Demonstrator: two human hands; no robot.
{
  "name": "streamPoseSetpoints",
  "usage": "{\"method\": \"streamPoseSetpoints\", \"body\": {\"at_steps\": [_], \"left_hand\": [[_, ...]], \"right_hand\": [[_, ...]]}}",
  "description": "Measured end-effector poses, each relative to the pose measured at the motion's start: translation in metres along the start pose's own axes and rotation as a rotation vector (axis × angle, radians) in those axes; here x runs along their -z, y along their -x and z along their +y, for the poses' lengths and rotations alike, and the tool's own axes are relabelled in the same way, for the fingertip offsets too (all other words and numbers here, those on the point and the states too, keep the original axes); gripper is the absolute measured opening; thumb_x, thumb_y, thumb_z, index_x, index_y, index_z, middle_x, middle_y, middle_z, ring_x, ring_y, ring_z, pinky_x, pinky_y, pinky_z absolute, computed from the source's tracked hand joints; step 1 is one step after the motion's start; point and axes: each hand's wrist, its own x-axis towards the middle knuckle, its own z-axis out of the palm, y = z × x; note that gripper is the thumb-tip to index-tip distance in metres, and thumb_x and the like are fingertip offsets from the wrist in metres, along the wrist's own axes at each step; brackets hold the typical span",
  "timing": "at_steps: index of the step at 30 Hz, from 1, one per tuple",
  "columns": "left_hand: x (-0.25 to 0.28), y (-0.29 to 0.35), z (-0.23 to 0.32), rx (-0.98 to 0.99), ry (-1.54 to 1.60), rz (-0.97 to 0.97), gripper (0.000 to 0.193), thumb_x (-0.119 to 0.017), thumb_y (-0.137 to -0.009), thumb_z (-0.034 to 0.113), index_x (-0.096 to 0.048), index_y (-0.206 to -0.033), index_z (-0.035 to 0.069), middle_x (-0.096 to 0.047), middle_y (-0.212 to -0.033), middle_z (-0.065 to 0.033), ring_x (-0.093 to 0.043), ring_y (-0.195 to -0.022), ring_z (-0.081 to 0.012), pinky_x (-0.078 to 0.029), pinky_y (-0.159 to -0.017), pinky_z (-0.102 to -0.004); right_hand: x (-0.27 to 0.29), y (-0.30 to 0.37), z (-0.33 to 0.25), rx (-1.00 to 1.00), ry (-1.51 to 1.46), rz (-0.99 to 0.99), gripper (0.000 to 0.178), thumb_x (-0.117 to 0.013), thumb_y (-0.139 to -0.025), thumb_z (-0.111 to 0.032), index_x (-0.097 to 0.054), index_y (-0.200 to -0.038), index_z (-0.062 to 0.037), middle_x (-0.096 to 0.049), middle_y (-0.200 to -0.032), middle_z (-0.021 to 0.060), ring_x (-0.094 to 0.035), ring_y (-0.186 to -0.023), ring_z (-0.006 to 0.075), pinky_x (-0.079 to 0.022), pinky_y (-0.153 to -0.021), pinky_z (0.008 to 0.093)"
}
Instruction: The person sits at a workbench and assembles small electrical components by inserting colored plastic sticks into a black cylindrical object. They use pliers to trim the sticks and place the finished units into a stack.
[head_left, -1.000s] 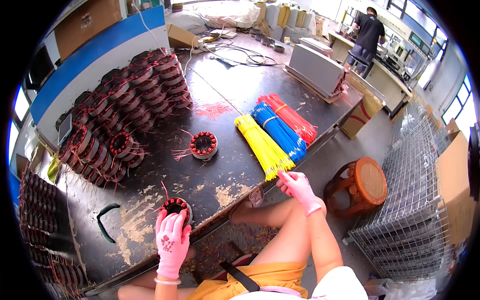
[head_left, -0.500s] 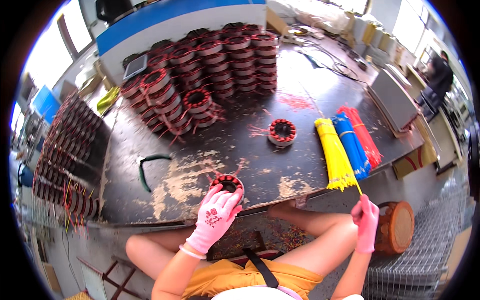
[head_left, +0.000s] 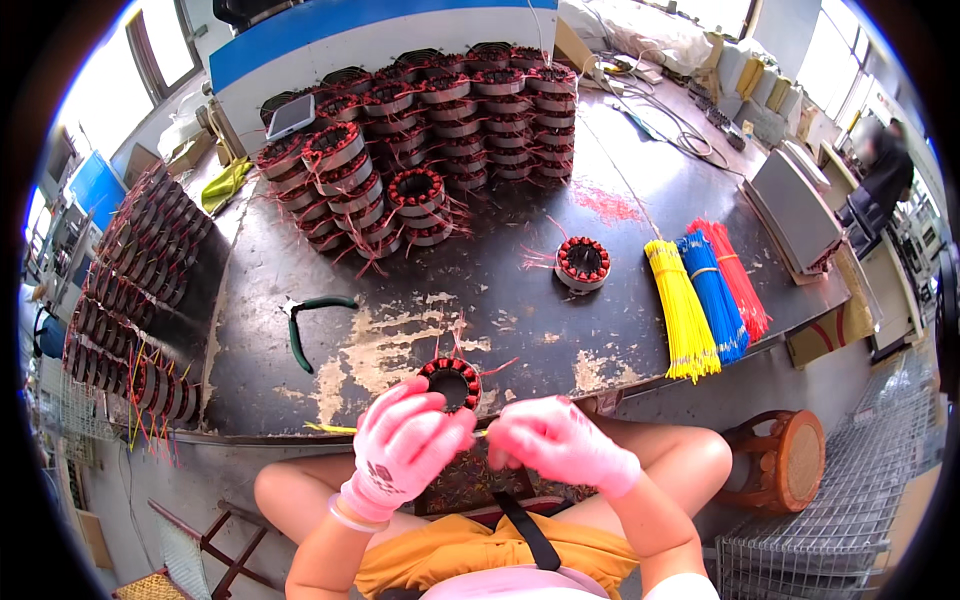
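Note:
A wire-wound stator [head_left: 472, 380] with red coils and loose red leads lies at the table's near edge, just beyond my hands. A thin yellow wire [head_left: 328, 428] runs sideways in front of it. My gloved left hand [head_left: 410, 442] has its fingers curled around this wire, which sticks out on either side. My gloved right hand [head_left: 565, 442] is closed, pinching the wire's other end; its fingertips are slightly blurred. Farther right stand out the bundles of yellow wires [head_left: 682, 310], blue wires [head_left: 714, 300] and red wires [head_left: 732, 275]. A second stator [head_left: 582, 264] sits mid-table.
Stacked stators [head_left: 455, 112] fill the back of the table, with more stacks [head_left: 140, 270] at the left. Green-handled cutters [head_left: 298, 335] lie left of centre. A wooden stool [head_left: 785, 460] stands at the right. Another person [head_left: 880, 175] is at the far right.
My right hand has come from the yellow bundle back to the left hand, bringing a yellow wire. My left hand has moved off the near stator's opening and closed on the wire.

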Motion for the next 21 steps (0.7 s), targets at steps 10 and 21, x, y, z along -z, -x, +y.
{"method": "streamPoseSetpoints", "body": {"at_steps": [10, 21], "left_hand": [[-0.065, 0.020, -0.016, 0.666, 0.194, -0.296, 0.019, -0.068, -0.093, 0.013, -0.067, -0.111, 0.013, -0.062, -0.104, -0.0106, -0.069, -0.087, -0.0337, -0.056, -0.071, -0.0430], [-0.054, 0.018, -0.021, 0.631, 0.263, -0.376, 0.023, -0.064, -0.095, 0.011, -0.065, -0.118, 0.011, -0.059, -0.107, -0.0113, -0.068, -0.090, -0.0345, -0.056, -0.073, -0.0430]], "right_hand": [[0.002, -0.036, 0.070, 0.139, 1.309, 0.197, 0.010, -0.070, -0.090, -0.027, -0.067, -0.094, -0.0178, -0.066, -0.082, 0.0006, -0.067, -0.085, 0.0232, -0.051, -0.073, 0.0397], [0.012, -0.022, 0.078, -0.234, 0.265, 0.294, 0.030, -0.062, -0.101, -0.026, -0.070, -0.114, -0.0006, -0.073, -0.089, 0.0076, -0.068, -0.078, 0.0116, -0.055, -0.070, 0.0304]]}}
